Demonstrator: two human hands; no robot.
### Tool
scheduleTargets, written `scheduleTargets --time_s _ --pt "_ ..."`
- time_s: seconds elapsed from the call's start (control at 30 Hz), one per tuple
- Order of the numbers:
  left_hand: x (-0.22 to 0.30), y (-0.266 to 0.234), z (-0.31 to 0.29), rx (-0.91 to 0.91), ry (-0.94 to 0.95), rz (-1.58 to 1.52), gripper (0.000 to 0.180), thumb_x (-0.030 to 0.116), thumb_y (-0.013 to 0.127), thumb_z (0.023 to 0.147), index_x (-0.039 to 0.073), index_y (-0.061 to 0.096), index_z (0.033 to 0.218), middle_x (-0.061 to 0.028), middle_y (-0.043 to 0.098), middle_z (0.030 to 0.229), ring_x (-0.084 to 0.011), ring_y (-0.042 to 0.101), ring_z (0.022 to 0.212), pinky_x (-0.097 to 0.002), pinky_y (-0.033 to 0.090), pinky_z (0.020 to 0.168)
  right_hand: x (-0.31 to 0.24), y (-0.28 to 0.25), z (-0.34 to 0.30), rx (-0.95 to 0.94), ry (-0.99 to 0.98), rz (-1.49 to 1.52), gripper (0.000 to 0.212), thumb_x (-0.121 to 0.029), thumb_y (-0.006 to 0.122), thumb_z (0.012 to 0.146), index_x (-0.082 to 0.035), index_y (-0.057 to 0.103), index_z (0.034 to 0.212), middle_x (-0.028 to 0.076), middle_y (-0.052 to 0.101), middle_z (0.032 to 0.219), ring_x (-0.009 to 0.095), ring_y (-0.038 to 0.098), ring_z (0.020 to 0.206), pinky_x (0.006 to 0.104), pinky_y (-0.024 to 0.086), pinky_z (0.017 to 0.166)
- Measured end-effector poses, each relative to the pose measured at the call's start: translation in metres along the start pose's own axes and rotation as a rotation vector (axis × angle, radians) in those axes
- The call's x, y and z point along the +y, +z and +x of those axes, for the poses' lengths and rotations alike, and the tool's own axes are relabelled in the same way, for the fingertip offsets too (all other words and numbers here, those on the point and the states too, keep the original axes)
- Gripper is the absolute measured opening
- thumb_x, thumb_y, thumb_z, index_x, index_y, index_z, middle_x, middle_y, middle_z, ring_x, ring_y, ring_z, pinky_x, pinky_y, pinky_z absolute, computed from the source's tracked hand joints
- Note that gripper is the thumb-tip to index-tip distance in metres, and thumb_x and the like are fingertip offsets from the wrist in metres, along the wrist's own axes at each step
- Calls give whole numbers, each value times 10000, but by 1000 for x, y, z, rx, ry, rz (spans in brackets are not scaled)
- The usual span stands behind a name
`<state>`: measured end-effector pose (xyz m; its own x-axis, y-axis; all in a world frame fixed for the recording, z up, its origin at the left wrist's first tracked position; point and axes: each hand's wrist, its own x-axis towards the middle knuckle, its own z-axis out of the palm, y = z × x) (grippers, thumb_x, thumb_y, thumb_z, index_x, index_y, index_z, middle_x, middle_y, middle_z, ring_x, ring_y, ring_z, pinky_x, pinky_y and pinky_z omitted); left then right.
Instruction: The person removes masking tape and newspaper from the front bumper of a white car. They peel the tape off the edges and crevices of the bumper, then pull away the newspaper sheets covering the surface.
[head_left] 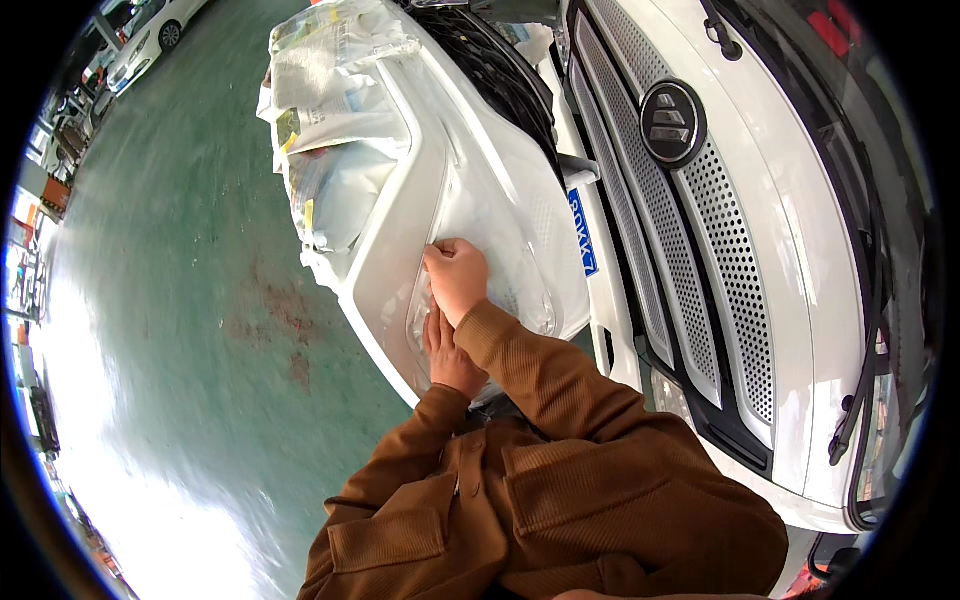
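Observation:
A white car bumper (pixel 372 264) lies in front of me, its long curved edge toward the left. Clear plastic film (pixel 515 255) covers a recess in it, wrinkled and shiny in places. My right hand (pixel 459 276) is closed in a pinch at the recess's left edge; whatever is between the fingertips is too small to make out. Just below it, my left hand (pixel 452 358) rests with its fingers stretched out flat on the bumper's near end. The right wrist crosses close over the left fingers.
Printed masking paper (pixel 320 85) covers the bumper's far left part, with a black grille (pixel 490 60) beside it. On the right stands a white vehicle (pixel 790 260) with a perforated grille, close to my right arm. Green floor (pixel 200 270) stretches left, toward a parked white car (pixel 150 40).

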<state>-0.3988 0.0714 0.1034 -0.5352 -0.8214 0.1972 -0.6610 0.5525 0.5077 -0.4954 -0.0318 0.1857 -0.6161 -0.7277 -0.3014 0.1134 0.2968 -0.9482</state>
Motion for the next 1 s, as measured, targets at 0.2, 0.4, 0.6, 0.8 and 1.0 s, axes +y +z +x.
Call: scheduleTargets --time_s 0.2,0.4,0.6,0.8,1.0 --pt "0 4 -3 38 -12 -68 826 359 753 901 26 468 1601 -288 286 1737 -477 214 1634 -613 210 1298 -4 1 -3 65 -103 -114 263 -172 733 909 69 741 1017 111 749 812 199 693 688 356 569 650" --pt "3 -14 1 90 37 -81 842 301 767 879 16 459 1608 -263 273 1756 -464 228 1638 -591 220 1303 -16 -9 -5 -25 -86 -89 261 -194 736 904 52 714 988 134 748 803 237 701 679 382 570 679" --pt "11 -24 3 93 12 -150 850 284 759 894 -18 432 1618 -246 256 1769 -436 220 1649 -584 216 1308 4 -10 10 -80 -140 -20 231 -151 700 939 69 688 1010 64 669 799 136 573 583 327 480 493" --pt "7 -20 2 119 7 -213 847 252 770 894 -4 429 1625 -219 236 1786 -409 207 1660 -581 213 1311 -22 -27 -8 -256 41 161 176 -124 681 1024 36 661 1093 41 637 830 119 557 577 296 462 522" --pt "3 -17 2 116 24 -241 854 233 780 873 -14 439 1615 -220 235 1788 -418 226 1652 -569 231 1307 -14 -22 -14 -195 25 150 215 -162 705 1034 35 681 1115 40 658 847 118 568 594 287 475 538"
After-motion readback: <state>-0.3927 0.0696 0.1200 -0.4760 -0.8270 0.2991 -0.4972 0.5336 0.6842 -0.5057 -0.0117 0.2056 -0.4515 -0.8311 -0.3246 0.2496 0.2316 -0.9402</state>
